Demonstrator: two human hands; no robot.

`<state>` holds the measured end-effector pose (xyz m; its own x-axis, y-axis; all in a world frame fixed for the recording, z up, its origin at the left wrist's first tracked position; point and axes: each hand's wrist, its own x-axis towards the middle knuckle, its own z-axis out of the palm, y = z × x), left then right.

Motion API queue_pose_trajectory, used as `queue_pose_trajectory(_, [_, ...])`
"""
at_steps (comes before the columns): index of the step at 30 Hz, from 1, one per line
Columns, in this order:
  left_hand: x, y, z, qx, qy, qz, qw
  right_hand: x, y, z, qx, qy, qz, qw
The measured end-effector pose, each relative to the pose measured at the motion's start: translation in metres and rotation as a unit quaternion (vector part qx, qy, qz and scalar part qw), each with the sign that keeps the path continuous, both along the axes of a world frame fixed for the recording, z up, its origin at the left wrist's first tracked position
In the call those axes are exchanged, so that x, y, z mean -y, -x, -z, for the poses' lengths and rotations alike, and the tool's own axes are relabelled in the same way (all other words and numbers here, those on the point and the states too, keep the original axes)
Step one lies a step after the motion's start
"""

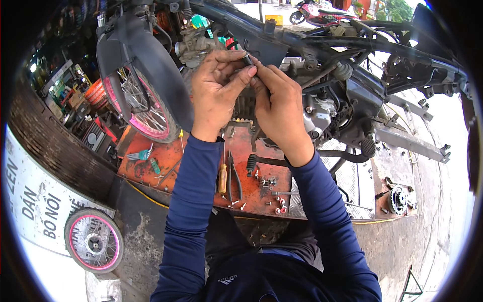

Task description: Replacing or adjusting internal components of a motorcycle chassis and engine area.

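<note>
Both my hands are raised in front of a partly stripped motorbike [261, 40], above a worn orange work bench [201, 166]. Between the fingertips of my left hand [216, 85] and my right hand [280, 95] is a small dark cylindrical part [247, 60], too small to name. My left hand's fingers are curled, with the thumb pressing toward the part. From the other side, my right hand pinches it with thumb and forefinger. A grey metal engine part [193, 46] shows just behind my left hand. The engine [322, 113] lies to the right of my right hand.
On the bench are a screwdriver [222, 176], pliers [234, 176], loose bolts [272, 181], a brush [141, 154] and a sprocket [398, 199]. The bike's front wheel [151, 113] stands left. A foot peg [251, 164] juts toward me. Another wheel [94, 240] leans lower left.
</note>
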<state>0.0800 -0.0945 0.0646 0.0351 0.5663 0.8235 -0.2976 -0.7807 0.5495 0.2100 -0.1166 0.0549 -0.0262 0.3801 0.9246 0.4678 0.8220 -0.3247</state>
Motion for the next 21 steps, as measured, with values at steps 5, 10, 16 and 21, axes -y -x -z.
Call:
queue_pose_trajectory(5, [0.002,0.001,-0.001,0.007,-0.002,0.001,1.000,-0.001,0.001,0.000,-0.001,0.004,-0.012,1.000])
queue_pose_trajectory(10, [0.009,0.000,0.007,0.010,0.000,-0.043,0.999,0.001,-0.010,-0.004,0.052,0.008,0.002,0.999])
queue_pose_trajectory(16, [0.027,0.021,0.051,0.017,0.158,-0.045,0.986,0.072,-0.045,0.029,-0.025,-0.006,0.026,0.999])
queue_pose_trajectory(21, [0.054,0.060,0.089,-0.076,0.177,-0.140,0.971,0.142,-0.123,0.130,-0.001,0.189,0.147,0.971])
